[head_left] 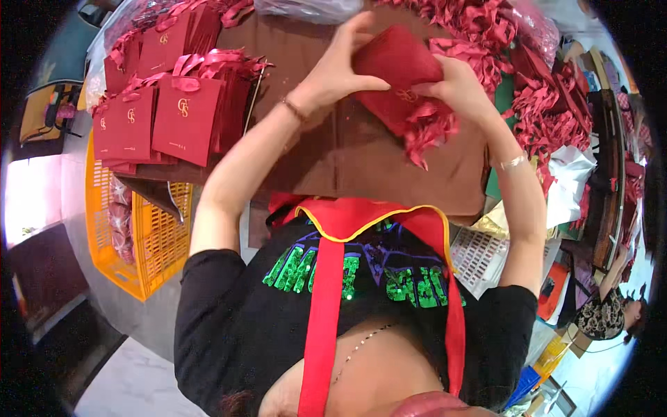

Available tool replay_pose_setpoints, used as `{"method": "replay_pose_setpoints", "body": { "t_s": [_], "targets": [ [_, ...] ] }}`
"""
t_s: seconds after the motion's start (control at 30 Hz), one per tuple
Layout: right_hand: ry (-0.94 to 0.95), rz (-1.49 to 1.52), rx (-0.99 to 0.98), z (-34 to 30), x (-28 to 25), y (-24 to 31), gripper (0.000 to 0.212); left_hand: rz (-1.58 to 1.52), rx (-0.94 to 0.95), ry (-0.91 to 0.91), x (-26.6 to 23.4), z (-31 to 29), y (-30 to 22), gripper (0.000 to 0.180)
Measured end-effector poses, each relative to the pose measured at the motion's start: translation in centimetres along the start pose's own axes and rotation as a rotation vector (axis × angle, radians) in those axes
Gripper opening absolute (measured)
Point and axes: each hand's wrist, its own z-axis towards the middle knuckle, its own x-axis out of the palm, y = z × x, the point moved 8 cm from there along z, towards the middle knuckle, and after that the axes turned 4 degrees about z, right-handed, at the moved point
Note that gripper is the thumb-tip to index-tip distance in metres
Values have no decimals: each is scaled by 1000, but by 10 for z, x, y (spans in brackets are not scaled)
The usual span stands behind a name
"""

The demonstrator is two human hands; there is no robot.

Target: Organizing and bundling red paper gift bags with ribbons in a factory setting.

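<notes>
The left hand (333,74) has its thumb stretched over the left side of a red bag (397,55) and its other fingers spread at the far edge, so the bag sits in a wide, loose grip. The right hand (455,85) pinches the right side more tightly, its thumb flat on the bag's face near a small gold mark and its other fingers mostly hidden from view. The bag is held tilted over the far right part of a brown desk (299,163), and a bunch of pink-red ribbon (432,128) hangs from its near end. On the left of the desk stand packed rows of red bags (186,118) with ribbon handles, the front ones facing near. At the far edge lies clear plastic (309,7). To the far right, loose ribbons (479,59) spread in a heap, and more ribbon-tied bags (556,104) are piled just beyond the desk's right side. An orange crate (142,243) stands below the desk on the left, and a white basket (479,260) on the near right. Another person (603,316) shows at the right, well apart from the desk.
</notes>
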Motion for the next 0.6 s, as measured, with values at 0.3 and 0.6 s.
{"method": "replay_pose_setpoints", "body": {
  "t_s": [0.3,0.6],
  "targets": [
    [-263,930,78,-13,4,5,35,-753,-393,-410,3,-30,6,101],
    [-385,1100,-8,-34,49,-27,42,122,-256,7,-9,-26,-2,58]
  ]
}}
